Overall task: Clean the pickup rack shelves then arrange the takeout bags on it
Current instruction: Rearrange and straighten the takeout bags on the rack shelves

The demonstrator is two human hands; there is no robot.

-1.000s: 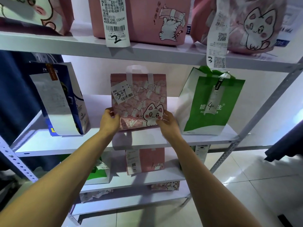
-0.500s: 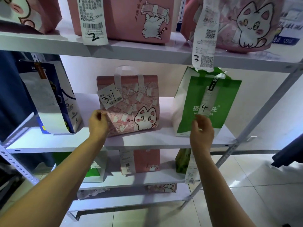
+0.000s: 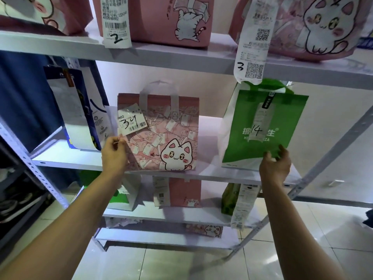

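A pink cat-print takeout bag [image 3: 171, 136] tagged 34 stands upright in the middle of the white rack shelf [image 3: 207, 173]. My left hand [image 3: 114, 156] grips its lower left edge. To the right stands a green and white bag [image 3: 264, 128] marked 14. My right hand [image 3: 275, 166] is at that bag's lower right corner with fingers spread and loosely curled; the fingertips touch or nearly touch the bag. A blue and white bag [image 3: 80, 110] leans at the shelf's left end.
The shelf above [image 3: 181, 55] carries several pink cat bags with long receipts [image 3: 254, 39] hanging over its edge. Lower shelves hold more pink and green bags [image 3: 181, 191]. Grey slotted uprights [image 3: 333, 146] frame the rack. White floor tiles [image 3: 323, 229] lie at the right.
My right hand left the pink bag and moved right to the green bag's lower corner. My left hand stayed on the pink bag's left edge. The view shifted closer.
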